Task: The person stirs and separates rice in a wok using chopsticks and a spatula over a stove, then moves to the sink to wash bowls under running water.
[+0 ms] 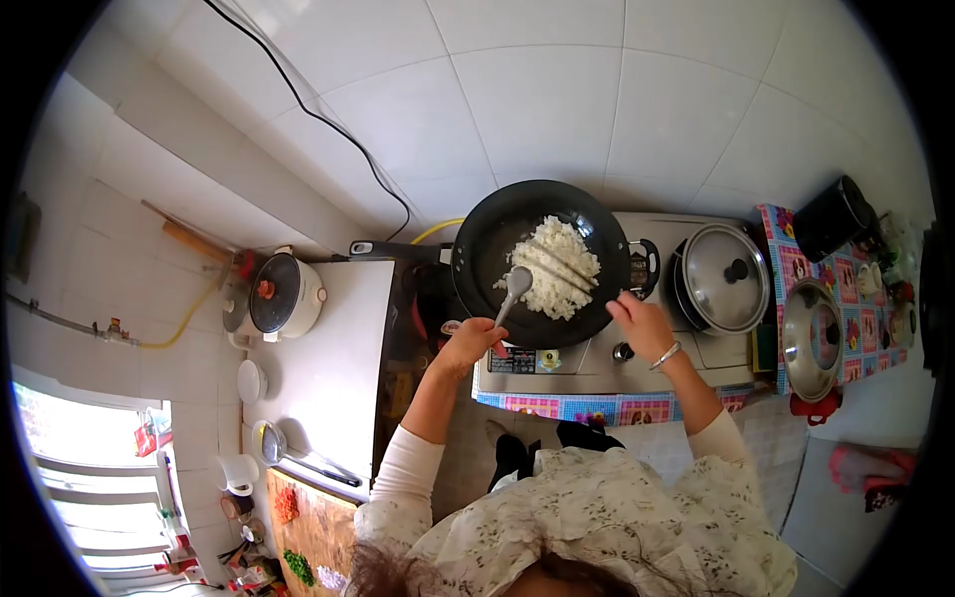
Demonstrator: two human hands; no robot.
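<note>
A black wok (487, 224) sits on the stove with a mound of white rice (557, 234) in it. My left hand (472, 345) is closed round the handle of a grey spoon (518, 282), whose bowl is over the near left side of the rice. From the right, my right hand (645, 326) grips a pair of thin chopsticks (569, 271). They slant leftward across the rice, and the hand is just outside the wok's near right rim.
A lidded pot (725, 279) stands right of the wok, with a loose lid (812, 333) beyond it. On the left counter are a rice cooker (286, 294) and a strainer (271, 444). A wooden board (323, 517) holds chopped red, green and pale pieces.
</note>
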